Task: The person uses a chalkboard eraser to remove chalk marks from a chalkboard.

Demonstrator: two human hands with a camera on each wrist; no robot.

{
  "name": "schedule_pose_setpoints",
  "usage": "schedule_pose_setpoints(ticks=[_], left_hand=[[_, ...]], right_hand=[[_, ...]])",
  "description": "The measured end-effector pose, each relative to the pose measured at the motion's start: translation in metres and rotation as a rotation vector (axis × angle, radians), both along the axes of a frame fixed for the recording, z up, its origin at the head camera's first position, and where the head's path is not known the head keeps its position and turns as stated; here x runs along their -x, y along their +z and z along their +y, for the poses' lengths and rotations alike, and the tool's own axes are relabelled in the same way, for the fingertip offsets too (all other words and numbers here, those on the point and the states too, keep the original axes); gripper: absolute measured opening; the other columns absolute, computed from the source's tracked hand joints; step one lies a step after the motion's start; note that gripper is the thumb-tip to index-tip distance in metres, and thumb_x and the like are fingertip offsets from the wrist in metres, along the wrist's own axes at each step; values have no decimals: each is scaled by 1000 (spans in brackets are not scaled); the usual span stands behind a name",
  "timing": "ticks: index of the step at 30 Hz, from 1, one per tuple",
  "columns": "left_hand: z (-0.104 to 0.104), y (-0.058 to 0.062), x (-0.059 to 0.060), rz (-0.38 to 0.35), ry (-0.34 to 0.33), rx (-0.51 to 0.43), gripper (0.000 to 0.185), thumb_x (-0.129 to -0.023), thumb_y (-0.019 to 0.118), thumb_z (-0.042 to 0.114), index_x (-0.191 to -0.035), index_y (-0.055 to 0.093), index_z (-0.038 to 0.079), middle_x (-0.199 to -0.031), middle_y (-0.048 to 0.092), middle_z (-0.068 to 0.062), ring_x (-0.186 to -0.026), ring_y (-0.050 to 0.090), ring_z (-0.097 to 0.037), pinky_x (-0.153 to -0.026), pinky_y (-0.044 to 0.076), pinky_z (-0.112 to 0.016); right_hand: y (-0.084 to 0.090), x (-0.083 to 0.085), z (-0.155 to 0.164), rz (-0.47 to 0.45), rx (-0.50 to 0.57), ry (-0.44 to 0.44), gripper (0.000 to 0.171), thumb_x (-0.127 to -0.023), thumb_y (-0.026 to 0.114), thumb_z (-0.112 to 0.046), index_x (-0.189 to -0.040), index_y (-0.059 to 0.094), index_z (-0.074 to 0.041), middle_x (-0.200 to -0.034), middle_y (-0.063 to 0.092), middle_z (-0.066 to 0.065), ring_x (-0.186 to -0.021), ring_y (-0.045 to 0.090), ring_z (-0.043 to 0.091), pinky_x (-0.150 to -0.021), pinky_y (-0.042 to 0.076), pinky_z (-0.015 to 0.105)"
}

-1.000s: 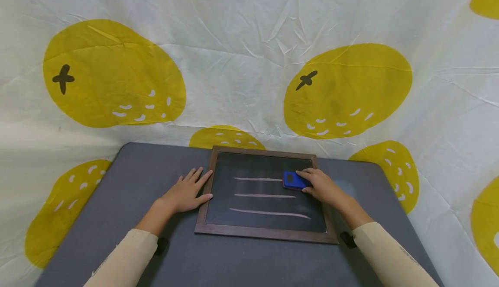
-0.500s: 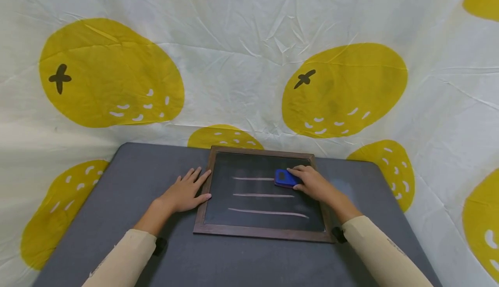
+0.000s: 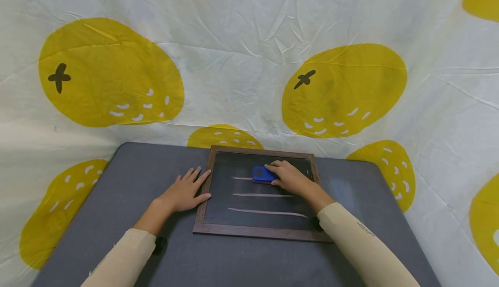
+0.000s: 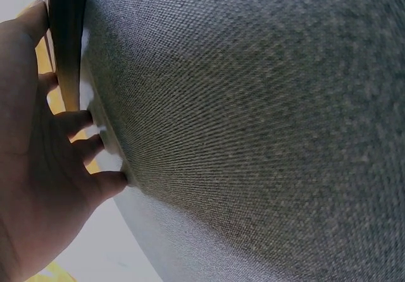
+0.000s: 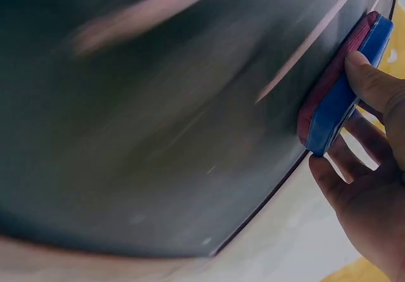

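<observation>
A small chalkboard (image 3: 249, 226) in a brown wooden frame lies on the table, with pinkish chalk lines across its dark face. My right hand (image 3: 290, 178) grips a blue eraser (image 3: 262, 173) by its sides, thumb on one edge and fingers on the other. In the right wrist view the reddish felt underside of the eraser (image 5: 345, 86) lies against the board. The top chalk line (image 3: 241, 178) shows only to the left of the eraser. My left hand (image 3: 185, 194) is spread out, thumb and index fingertip touching the left side of the frame, other fingers on the table.
The grey table (image 3: 156, 161) extends on both sides of the board and in front of it. Behind it hangs a white curtain (image 3: 234, 83) printed with yellow fruit. The middle line (image 3: 262, 195) and bottom line (image 3: 267, 212) run whole across the board.
My right hand has slid the eraser leftward along the top chalk line, and that line is now shorter from its right end. The left hand stays against the frame.
</observation>
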State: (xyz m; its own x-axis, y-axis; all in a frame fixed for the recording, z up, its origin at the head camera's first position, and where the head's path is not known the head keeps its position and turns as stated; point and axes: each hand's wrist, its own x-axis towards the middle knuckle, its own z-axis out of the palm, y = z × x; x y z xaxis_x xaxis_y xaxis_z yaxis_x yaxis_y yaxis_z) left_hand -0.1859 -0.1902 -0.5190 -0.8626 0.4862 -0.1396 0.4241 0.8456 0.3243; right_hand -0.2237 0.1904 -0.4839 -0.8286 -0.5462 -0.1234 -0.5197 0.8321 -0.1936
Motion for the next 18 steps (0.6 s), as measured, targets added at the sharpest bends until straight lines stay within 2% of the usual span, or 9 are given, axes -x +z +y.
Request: schedule_pose_setpoints(ticks=[9, 18], left_hand=[[-1, -3, 1, -1, 1, 9, 80, -104, 51, 57, -167, 23, 17, -169, 22, -25, -156, 18, -50, -116, 22, -77], [0, -1, 1, -9, 6, 35, 82, -104, 50, 60, -167, 21, 17, -170, 20, -23, -157, 17, -48, -117, 22, -76]], right_hand=[[-1, 12, -55, 15, -39, 65, 65, -98, 73, -28, -154, 49, -8, -148, 56, 17, -129, 57, 37, -108, 49, 48], [-2, 19, -111, 48, -110, 77, 64, -100, 70, -34, -156, 48, -12, -148, 57, 12, -129, 57, 32, -110, 49, 45]])
